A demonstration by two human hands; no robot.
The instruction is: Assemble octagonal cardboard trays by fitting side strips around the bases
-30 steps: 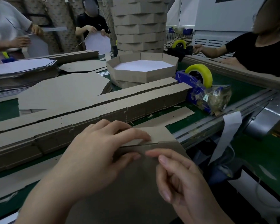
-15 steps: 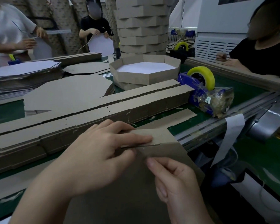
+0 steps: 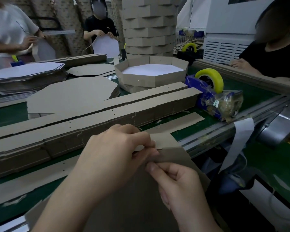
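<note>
On the green surface (image 3: 258, 96) across from me sits a finished brown octagonal cardboard tray (image 3: 155, 80). A white octagonal sheet (image 3: 151, 69) lies flat inside its walls, and the tray rests on a second one of the same kind. Behind them rises a tall stack of brown cardboard trays (image 3: 149, 25). Just right of the finished tray is a blue tape dispenser with a yellow roll (image 3: 209, 81), and in front of it a long pile of brown cardboard side strips (image 3: 107, 121) crosses the surface. At the near edge, my left hand (image 3: 114, 158) keeps a narrow grip, thumb and forefinger pinched on the end of a brown cardboard side strip (image 3: 164, 139) where it meets the far edge of the brown cardboard base (image 3: 179, 156). My right hand (image 3: 179, 183) is curled, its fingertips pinching that same edge of the base just below the left thumb, so the two hands almost touch. Whether the strip's tab is seated against the base I cannot tell. Compared with a second ago, the left hand pinches the same spot, the right fingers have curled in tighter, and the base has come up closer under my hands.
</note>
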